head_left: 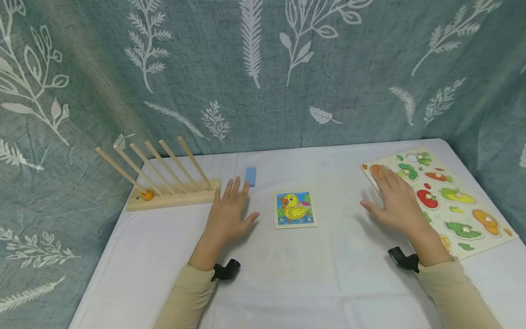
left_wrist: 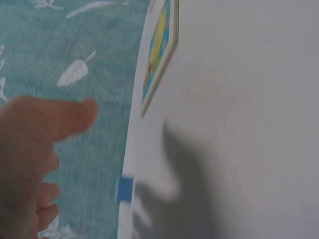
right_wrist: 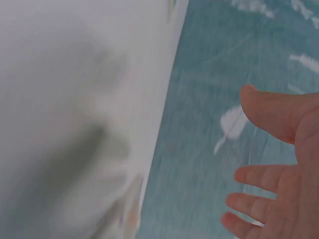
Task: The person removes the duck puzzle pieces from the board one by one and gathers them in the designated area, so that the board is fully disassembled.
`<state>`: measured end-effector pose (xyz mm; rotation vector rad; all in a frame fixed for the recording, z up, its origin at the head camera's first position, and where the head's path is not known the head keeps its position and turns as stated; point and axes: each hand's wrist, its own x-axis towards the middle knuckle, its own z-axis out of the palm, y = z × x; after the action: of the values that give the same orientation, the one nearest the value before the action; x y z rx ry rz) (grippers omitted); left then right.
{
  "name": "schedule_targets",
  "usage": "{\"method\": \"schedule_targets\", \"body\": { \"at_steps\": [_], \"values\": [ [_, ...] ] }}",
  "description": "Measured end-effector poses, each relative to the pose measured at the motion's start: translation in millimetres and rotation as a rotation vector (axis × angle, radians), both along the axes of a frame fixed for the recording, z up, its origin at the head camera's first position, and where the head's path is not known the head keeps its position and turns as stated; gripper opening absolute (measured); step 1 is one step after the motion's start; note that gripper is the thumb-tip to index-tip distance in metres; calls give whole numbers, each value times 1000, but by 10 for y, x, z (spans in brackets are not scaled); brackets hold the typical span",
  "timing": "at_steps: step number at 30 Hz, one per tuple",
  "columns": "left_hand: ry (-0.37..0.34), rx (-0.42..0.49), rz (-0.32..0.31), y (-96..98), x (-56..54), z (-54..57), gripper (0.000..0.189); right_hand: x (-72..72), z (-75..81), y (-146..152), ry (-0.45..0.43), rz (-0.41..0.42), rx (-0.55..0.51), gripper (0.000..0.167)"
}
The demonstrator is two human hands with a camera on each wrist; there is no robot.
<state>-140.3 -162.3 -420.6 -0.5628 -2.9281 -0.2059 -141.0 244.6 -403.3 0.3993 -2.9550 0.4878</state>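
Observation:
My left hand [head_left: 228, 214] hovers palm down over the cloth with its fingers spread, holding nothing. Just beyond its fingertips lies a small blue block [head_left: 250, 177]. To its left stands a wooden rack [head_left: 185, 197] with several slanting pegs and an orange bead [head_left: 147, 195] at the foot of one. A square duck picture puzzle [head_left: 294, 209] lies flat between the hands. Over the left edge of a vegetable puzzle board [head_left: 444, 214] is my right hand [head_left: 395, 201], fingers straight and nothing held. It hides part of the board. In the right wrist view its thumb stands apart from the fingers.
A white cloth [head_left: 296, 283] covers the table. Behind it hangs a teal curtain [head_left: 271, 109] with white leaf prints, close to the table's back edge. Each wrist wears a black camera mount, one on the left [head_left: 227, 270] and one on the right [head_left: 402, 259].

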Motion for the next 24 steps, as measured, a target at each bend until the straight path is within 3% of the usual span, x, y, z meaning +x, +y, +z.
{"method": "schedule_targets", "body": {
  "at_steps": [8,15,20,24],
  "values": [
    [-62,159,-116,330,-144,-127,68,-200,-53,-606,-101,141,-204,67],
    [-166,292,-133,522,-248,-245,60,-436,-194,-1026,-215,227,-373,58],
    [-186,436,-149,586,-295,-340,61,-536,-267,-1294,-321,272,-467,51],
    [-177,489,-152,593,-304,-429,61,-573,-327,-1470,-359,294,-482,47]
  ]
}}
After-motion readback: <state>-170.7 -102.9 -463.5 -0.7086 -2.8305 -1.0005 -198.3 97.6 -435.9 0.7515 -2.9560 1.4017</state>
